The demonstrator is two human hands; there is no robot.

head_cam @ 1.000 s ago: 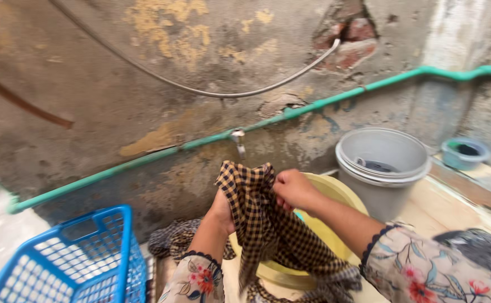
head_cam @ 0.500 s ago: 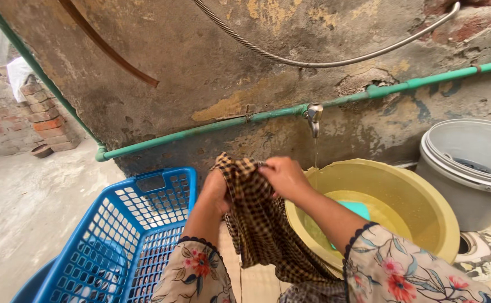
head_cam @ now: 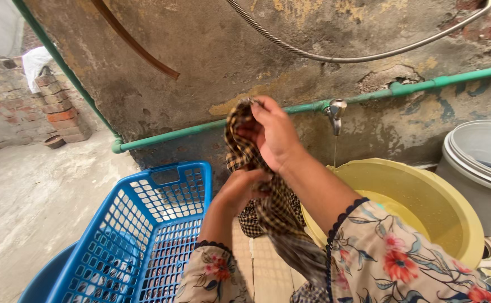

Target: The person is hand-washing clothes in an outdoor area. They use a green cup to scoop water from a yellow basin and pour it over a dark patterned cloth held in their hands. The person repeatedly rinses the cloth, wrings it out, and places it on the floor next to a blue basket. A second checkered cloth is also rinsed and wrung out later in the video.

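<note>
1. Head view looked down at two hands wringing a brown and cream checked cloth (head_cam: 268, 207) in front of a rough, stained wall (head_cam: 211, 67).
2. The right hand (head_cam: 273, 134) was up high, and its grip was closed tight around the top of the cloth.
3. The left hand (head_cam: 240, 188) was lower, and its grip was closed around the middle of the cloth.
4. The cloth hung down between the two arms, just above the floor, between the basket and the yellow tub.
5. A blue plastic basket (head_cam: 144, 235) with many little holes stood on the left. It was hard to tell what was in it, but some white showed through the holes.
6. A dark blue tub (head_cam: 43, 278) sat under or beside the basket. Only its rim showed.
7. A big yellow tub (head_cam: 442, 196) stood on the right. It had some yellowish water in the bottom.
8. A thin line of water fell from a metal tap (head_cam: 335, 112) into the yellow tub. The tap stuck out of a green pipe (head_cam: 200, 129) on the wall.
9. Some grey buckets (head_cam: 481, 163), one inside the other, stood at the far right. The edge of the picture cut them off.
10. The bottom of the cloth was hidden behind the flowery sleeve (head_cam: 391, 258).
11. A grey hose (head_cam: 357, 58) hung across the wall above.
</note>
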